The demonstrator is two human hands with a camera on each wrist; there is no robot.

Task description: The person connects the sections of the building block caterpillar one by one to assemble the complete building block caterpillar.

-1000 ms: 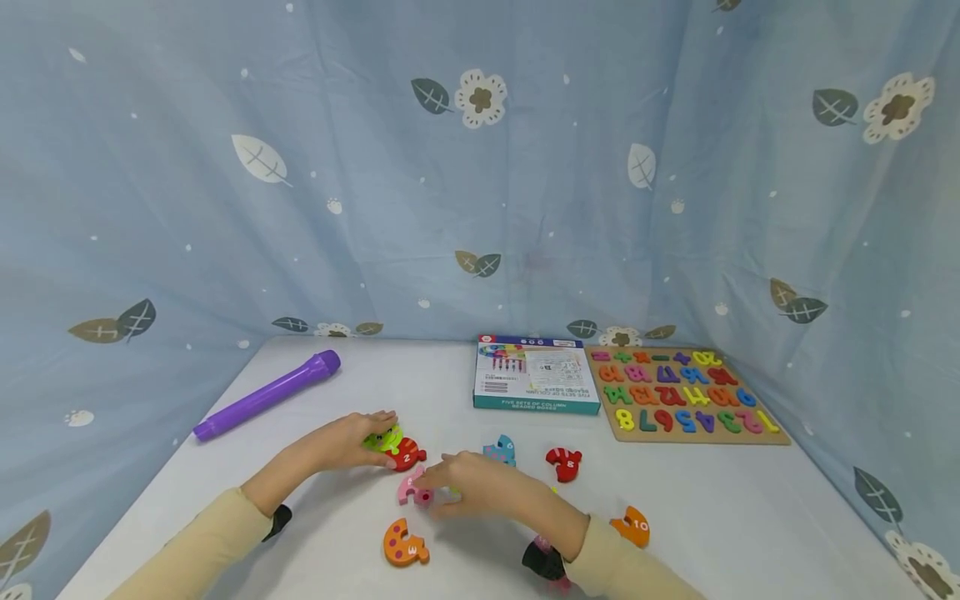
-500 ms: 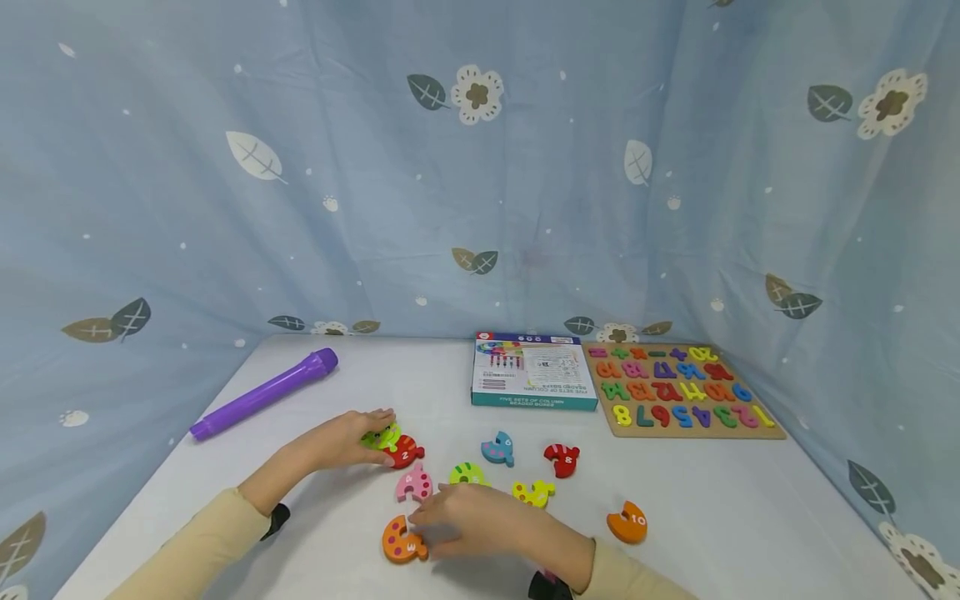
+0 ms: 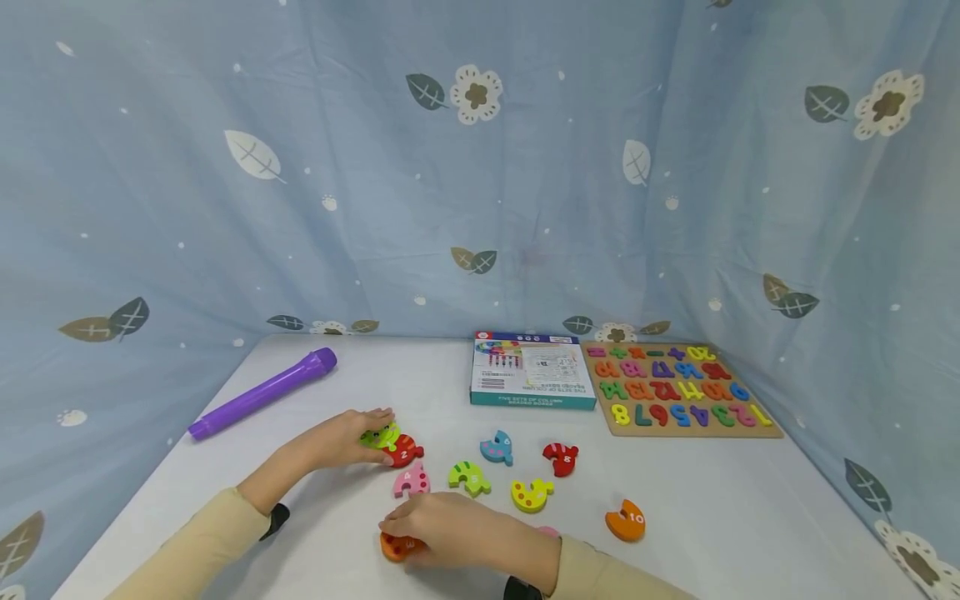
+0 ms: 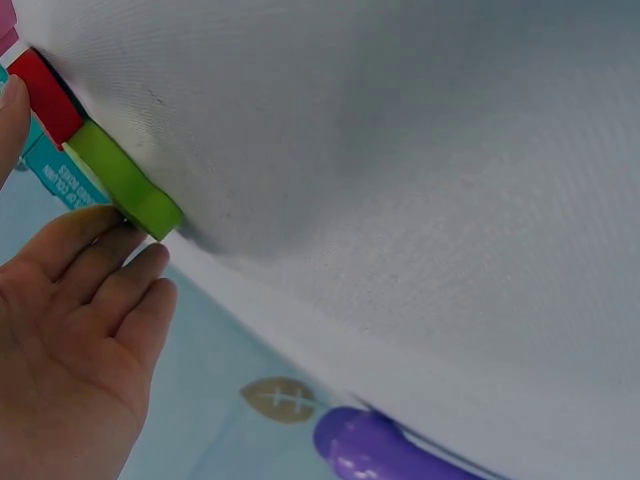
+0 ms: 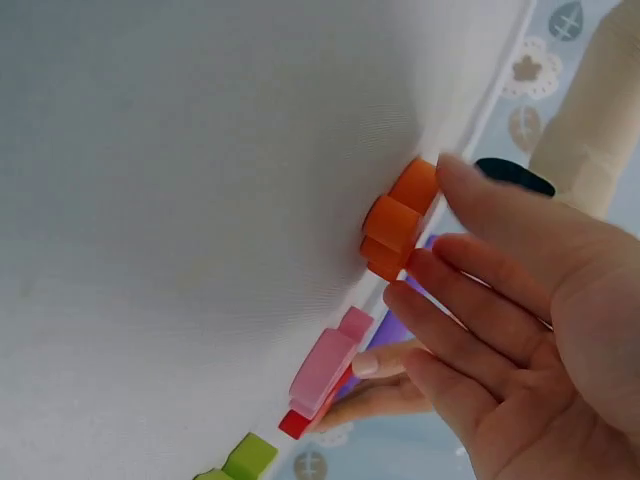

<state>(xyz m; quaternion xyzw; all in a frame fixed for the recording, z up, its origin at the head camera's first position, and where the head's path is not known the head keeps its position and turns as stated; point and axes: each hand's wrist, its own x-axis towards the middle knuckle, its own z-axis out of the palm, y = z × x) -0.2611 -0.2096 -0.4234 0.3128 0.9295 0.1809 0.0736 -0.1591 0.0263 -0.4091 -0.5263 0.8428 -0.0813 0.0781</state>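
Note:
My left hand (image 3: 341, 442) holds two joined wooden puzzle pieces on the white table. One is a lime-green face piece (image 3: 385, 437); the other is a red striped piece numbered 2 (image 3: 406, 450). In the left wrist view the fingers touch the green edge (image 4: 125, 180) and the thumb meets the red one (image 4: 48, 98). Nearer the front, my right hand (image 3: 453, 529) pinches an orange spotted piece numbered 3 (image 3: 397, 547), partly covering it. The right wrist view has that piece (image 5: 397, 220) between thumb and fingers. A pink piece numbered 4 (image 3: 412, 480) lies between the two hands.
Loose pieces lie rightward: green (image 3: 469, 478), blue (image 3: 496, 447), yellow (image 3: 531, 497), red numbered 8 (image 3: 562, 458), orange numbered 10 (image 3: 626, 522). A pink one (image 3: 550, 531) is mostly hidden by the right arm. Behind are a box (image 3: 532, 379), a number board (image 3: 720, 432) and a purple tube (image 3: 262, 396).
My right hand has moved away from the pink and green pieces, toward the front, and taken hold of the orange 3 piece. The left hand has stayed on its two pieces.

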